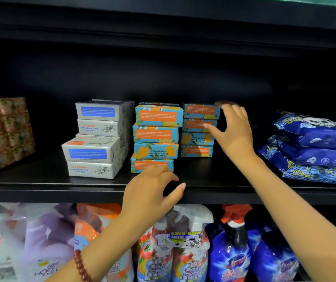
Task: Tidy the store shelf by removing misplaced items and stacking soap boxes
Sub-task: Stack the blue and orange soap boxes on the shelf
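Blue-orange soap boxes [156, 137] — two stacks, apparently finished; my left hand [150, 189] below, right hand [235, 131] beside, both open-fingered, empty.

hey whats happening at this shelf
A person is tidying a store shelf of boxed soap. The right hand is spread open at the right side of the rear blue-and-orange stack, its thumb in front of the second box. The left hand is at the foot of the front blue-and-orange stack, holding nothing. White soap boxes stand unevenly stacked to the left, and blue bags lie to the right.
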